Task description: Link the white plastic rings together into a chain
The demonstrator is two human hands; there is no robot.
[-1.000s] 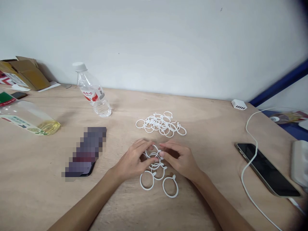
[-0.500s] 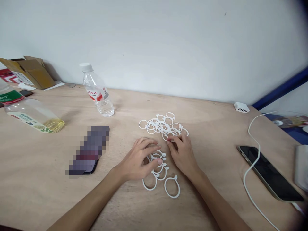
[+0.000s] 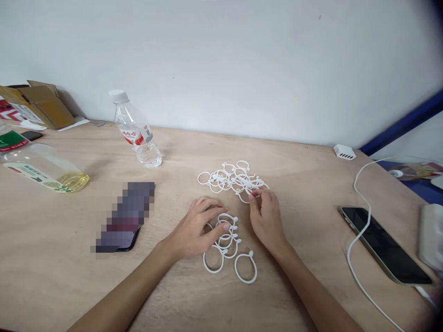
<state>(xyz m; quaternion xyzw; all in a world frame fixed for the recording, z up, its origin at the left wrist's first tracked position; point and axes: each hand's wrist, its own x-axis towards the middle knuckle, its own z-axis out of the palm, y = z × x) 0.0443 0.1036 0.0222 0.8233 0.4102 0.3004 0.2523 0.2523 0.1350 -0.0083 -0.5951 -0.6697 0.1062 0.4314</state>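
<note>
A loose heap of white plastic rings (image 3: pixel 231 179) lies mid-table. Nearer to me lies a short chain of linked white rings (image 3: pixel 228 246). My left hand (image 3: pixel 195 228) rests on the chain's far end, fingers curled and pressing a ring flat on the wood. My right hand (image 3: pixel 266 219) has reached to the near right edge of the heap, where thumb and forefinger pinch a single white ring (image 3: pixel 249 193).
A clear water bottle (image 3: pixel 134 130) stands at the back left, beside a lying bottle of yellow liquid (image 3: pixel 41 168) and a cardboard box (image 3: pixel 34 103). A blurred dark object (image 3: pixel 125 216) lies left of my hands. At right lie a phone (image 3: pixel 384 244), white cable (image 3: pixel 360 230) and charger (image 3: pixel 344 151).
My right hand left the chain, moved up to the heap and pinched a ring at its near edge. My left hand stayed on the chain.
</note>
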